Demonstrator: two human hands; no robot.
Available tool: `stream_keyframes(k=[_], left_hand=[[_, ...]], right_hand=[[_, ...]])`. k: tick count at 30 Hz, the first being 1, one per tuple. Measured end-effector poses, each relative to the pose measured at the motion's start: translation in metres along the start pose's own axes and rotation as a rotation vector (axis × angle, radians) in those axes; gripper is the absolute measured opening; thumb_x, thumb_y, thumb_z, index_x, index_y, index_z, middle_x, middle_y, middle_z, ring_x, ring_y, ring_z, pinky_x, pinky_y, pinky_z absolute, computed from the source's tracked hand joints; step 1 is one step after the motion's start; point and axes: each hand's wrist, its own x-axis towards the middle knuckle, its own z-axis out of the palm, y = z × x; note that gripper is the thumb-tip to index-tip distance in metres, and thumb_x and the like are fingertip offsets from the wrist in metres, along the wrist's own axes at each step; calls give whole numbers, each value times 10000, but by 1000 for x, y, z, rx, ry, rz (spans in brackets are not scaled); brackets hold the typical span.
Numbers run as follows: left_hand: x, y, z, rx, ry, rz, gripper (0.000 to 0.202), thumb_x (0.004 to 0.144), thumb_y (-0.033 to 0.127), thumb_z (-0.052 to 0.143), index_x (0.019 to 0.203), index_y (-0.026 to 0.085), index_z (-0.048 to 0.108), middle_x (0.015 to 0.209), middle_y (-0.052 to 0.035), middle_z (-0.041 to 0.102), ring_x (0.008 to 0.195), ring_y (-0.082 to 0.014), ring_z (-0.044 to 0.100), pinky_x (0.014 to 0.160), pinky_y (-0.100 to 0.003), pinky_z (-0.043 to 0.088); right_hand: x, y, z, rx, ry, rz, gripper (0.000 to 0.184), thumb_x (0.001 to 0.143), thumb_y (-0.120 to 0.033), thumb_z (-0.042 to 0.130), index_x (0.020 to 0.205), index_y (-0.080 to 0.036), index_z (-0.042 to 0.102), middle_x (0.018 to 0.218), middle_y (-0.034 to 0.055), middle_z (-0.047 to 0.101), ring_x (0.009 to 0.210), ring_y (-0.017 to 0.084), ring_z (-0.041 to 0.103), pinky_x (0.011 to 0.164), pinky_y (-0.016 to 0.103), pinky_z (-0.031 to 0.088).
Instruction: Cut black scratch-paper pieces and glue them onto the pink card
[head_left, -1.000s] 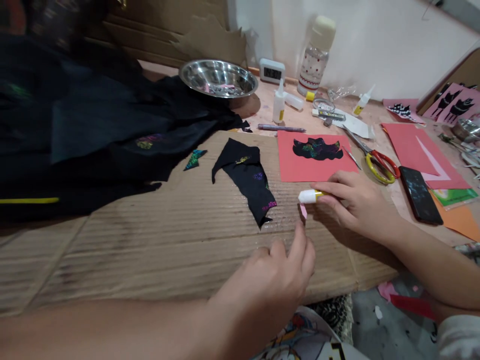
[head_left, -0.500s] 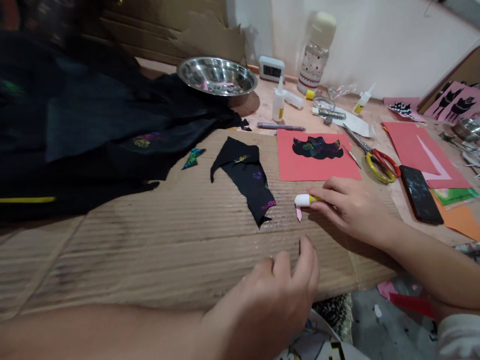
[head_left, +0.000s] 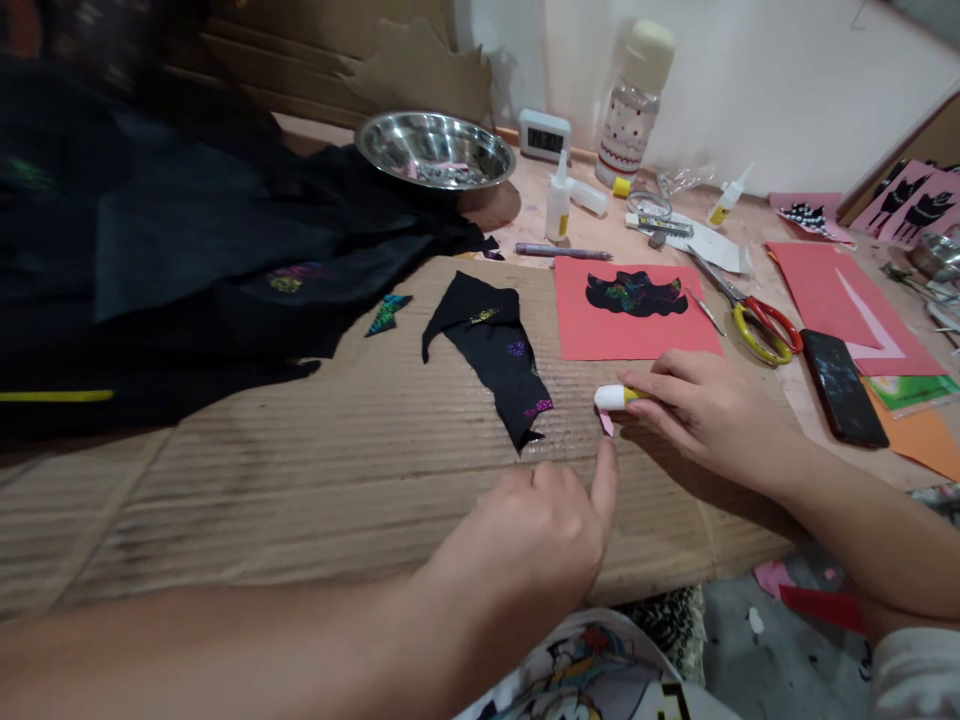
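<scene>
My right hand (head_left: 705, 415) is closed round a glue stick (head_left: 613, 398), white at its end and yellow further back, held low over the cardboard. A small pink paper strip (head_left: 607, 423) hangs from the white end. My left hand (head_left: 544, 520) points its index finger at the strip, with the fingertip at or touching its lower end; its other fingers are curled under, and I see nothing held. Left of the glue stick lies a black cloth scrap (head_left: 495, 355) with glitter patches. A red card (head_left: 637, 340) bearing a black wavy-edged shape (head_left: 635, 293) lies behind my right hand.
Black cloth (head_left: 187, 250) covers the left side. Behind stand a steel bowl (head_left: 435, 150), a clock (head_left: 544, 134), a bottle (head_left: 634, 100) and small glue bottles (head_left: 558, 200). Scissors (head_left: 757, 320) and a phone (head_left: 841, 385) lie on the right. Flattened cardboard (head_left: 315, 490) covers the work surface.
My left hand has moved forward and its index fingertip has come to the pink strip. The glue stick has shifted slightly right in my right hand.
</scene>
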Motion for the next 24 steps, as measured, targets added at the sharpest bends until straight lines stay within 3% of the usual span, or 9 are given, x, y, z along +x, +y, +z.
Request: stream_keyframes(k=[4, 10, 12, 19, 24], left_hand=[[0, 3, -3, -23, -6, 9, 595, 811, 88, 564, 1398, 21, 636, 603, -50, 637, 491, -192, 616, 412, -254, 471], [16, -4, -11, -105, -383, 71, 696, 851, 29, 533, 1540, -18, 447, 718, -98, 714, 583, -227, 696, 447, -268, 504], [20, -7, -14, -130, -461, 73, 724, 851, -1, 511, 1564, -31, 392, 747, -108, 725, 606, -234, 708, 459, -274, 510], [23, -9, -18, -158, -530, 81, 737, 860, -30, 475, 1586, -23, 345, 800, -117, 736, 658, -235, 724, 496, -273, 528], [25, -9, -19, -150, -525, 84, 712, 872, -25, 488, 1576, -10, 380, 789, -116, 736, 645, -226, 718, 481, -257, 506]], right_hand=[[-1, -1, 2, 18, -12, 20, 393, 1094, -389, 466, 1087, -152, 780, 881, 102, 699, 748, 193, 608, 683, 311, 410], [-1, -4, 2, 10, -32, 19, 402, 1097, -394, 451, 1104, -157, 776, 873, 99, 696, 743, 198, 605, 674, 322, 402], [0, -2, 3, 9, -28, 20, 403, 1096, -397, 453, 1101, -157, 777, 882, 102, 698, 749, 200, 608, 676, 322, 406], [3, 9, -1, 22, 42, 21, 349, 1077, -369, 510, 1131, -159, 784, 887, 99, 686, 763, 195, 615, 690, 309, 430], [3, 3, -9, 172, -93, -32, 360, 1085, -361, 491, 1106, -177, 799, 877, 83, 686, 770, 184, 617, 702, 303, 425]])
